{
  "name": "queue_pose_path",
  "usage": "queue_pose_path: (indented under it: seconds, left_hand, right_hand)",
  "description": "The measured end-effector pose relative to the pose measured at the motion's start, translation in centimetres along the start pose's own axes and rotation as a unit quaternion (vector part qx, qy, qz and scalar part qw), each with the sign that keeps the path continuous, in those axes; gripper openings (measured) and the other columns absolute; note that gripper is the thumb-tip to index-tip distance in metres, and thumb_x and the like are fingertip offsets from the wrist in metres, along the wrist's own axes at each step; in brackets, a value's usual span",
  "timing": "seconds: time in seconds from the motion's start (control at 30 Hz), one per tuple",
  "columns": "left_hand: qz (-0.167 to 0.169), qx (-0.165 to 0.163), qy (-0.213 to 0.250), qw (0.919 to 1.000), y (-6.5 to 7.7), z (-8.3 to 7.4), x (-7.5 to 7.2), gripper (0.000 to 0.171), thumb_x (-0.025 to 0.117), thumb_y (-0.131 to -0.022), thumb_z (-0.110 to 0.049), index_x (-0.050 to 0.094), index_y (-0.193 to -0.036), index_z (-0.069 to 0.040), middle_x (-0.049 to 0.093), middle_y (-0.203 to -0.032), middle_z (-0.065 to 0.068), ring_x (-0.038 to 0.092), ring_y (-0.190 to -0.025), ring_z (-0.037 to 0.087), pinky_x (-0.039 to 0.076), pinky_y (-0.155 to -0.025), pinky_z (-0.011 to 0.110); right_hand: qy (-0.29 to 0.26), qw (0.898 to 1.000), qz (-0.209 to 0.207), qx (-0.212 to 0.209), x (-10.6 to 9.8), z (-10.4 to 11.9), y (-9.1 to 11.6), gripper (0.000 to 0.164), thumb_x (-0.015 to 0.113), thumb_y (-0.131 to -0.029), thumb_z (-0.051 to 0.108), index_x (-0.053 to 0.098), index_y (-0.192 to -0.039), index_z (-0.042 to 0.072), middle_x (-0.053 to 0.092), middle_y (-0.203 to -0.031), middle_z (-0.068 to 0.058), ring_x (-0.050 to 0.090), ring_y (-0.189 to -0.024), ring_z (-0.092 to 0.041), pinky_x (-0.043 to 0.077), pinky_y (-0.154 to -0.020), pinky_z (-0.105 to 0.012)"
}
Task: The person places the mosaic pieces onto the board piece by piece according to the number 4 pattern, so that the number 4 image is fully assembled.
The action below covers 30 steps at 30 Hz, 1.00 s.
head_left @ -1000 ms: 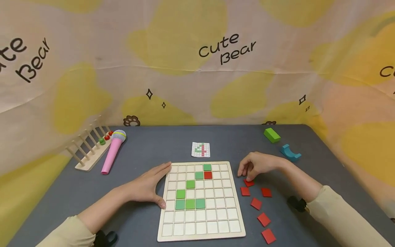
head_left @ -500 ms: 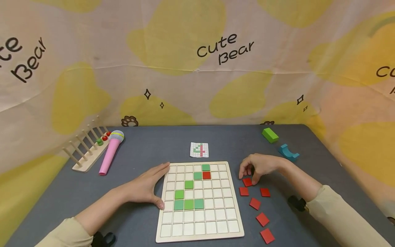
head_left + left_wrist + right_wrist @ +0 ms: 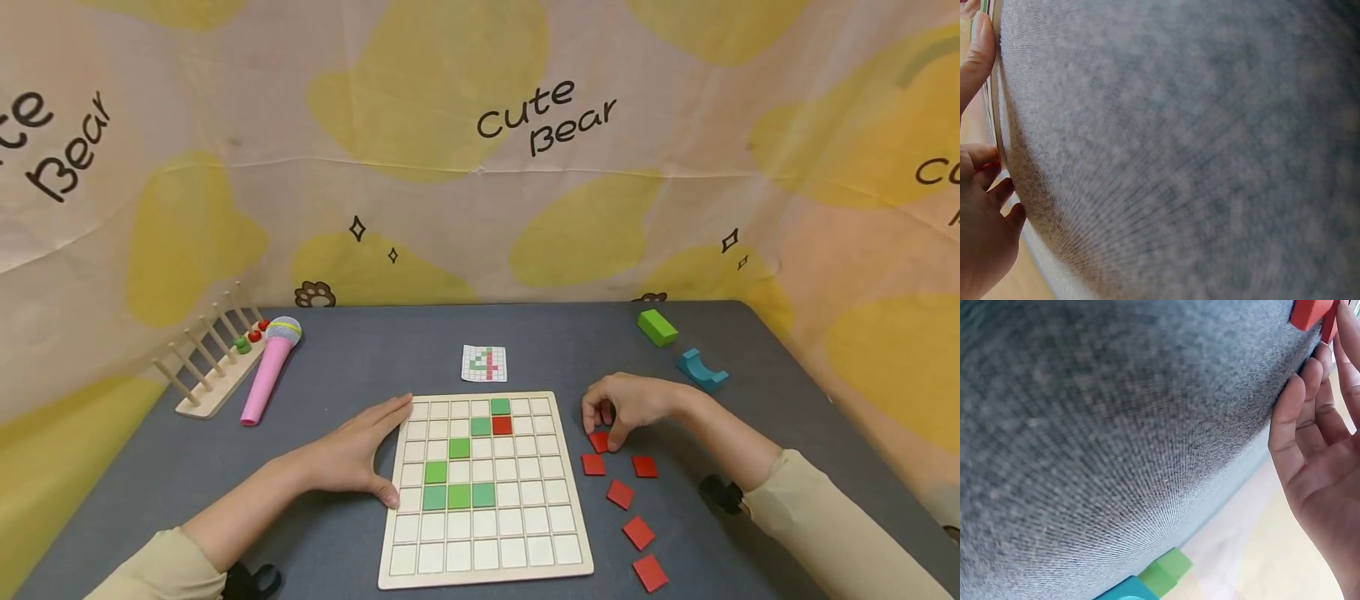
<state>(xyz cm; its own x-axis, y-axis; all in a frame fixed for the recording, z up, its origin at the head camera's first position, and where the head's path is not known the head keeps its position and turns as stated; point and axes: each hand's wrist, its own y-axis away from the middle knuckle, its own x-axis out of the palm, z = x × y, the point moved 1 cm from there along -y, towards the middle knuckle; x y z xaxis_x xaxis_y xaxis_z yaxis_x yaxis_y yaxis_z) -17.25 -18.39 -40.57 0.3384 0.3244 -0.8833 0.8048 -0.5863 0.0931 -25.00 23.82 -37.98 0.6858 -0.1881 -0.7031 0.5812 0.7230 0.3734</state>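
My left hand [image 3: 356, 450] lies along the left edge of a pale wooden grid board [image 3: 486, 575]. Its fingertips touch the upper left corner and the thumb touches the edge lower down. On the board, several green tiles [image 3: 459, 497] form a diagonal and a short row, with one red tile [image 3: 502, 425] near the top. To the right of the board, my right hand [image 3: 633, 404] pinches another red tile [image 3: 599, 442] between thumb and fingers, at table level. The right wrist view shows that tile [image 3: 1330, 326] at the fingertips.
Several loose red tiles [image 3: 619, 494] lie right of the board. A small card with a coloured 4 [image 3: 484, 364] sits behind it. Green [image 3: 657, 328] and blue [image 3: 702, 371] blocks are at back right. A pink microphone [image 3: 267, 375] and peg rack [image 3: 213, 387] stand at left.
The right thumb and fingers have closed round the red tile, which has shifted slightly. My left hand keeps its place on the board, and the view has turned a little.
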Motion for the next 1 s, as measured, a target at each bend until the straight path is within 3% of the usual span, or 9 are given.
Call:
queue_pose_path:
  seconds: [0.53, 1.0]
  left_hand:
    - [-0.006, 0.006, -0.004, 1.0, -0.1, 0.3, 0.2, 0.127, 0.084, -0.058, -0.064, 0.03, -0.153, 0.0, 0.025, -0.164, 0.018, 0.029, -0.148, 0.044, 0.031, -0.113, 0.064]
    - [-0.002, -0.001, 0.002, 1.0, 0.0, 0.0, 0.0, 0.126, 0.085, -0.058, -0.062, 0.03, -0.153, 0.0, 0.024, -0.164, 0.018, 0.028, -0.149, 0.044, 0.03, -0.113, 0.065]
  right_hand:
    - [-0.025, 1.0, 0.005, 0.008, -0.4, 1.0, -0.4, 0.012, 0.077, -0.079, 0.004, 0.069, -0.084, 0.012, 0.066, -0.077, 0.0, 0.057, -0.07, -0.009, 0.051, -0.066, -0.024]
    - [-0.019, 0.997, -0.048, -0.05, -1.0, 3.1, -1.9, 0.016, 0.076, -0.083, 0.008, 0.071, -0.096, 0.015, 0.066, -0.084, 0.002, 0.059, -0.076, -0.01, 0.053, -0.068, -0.024]
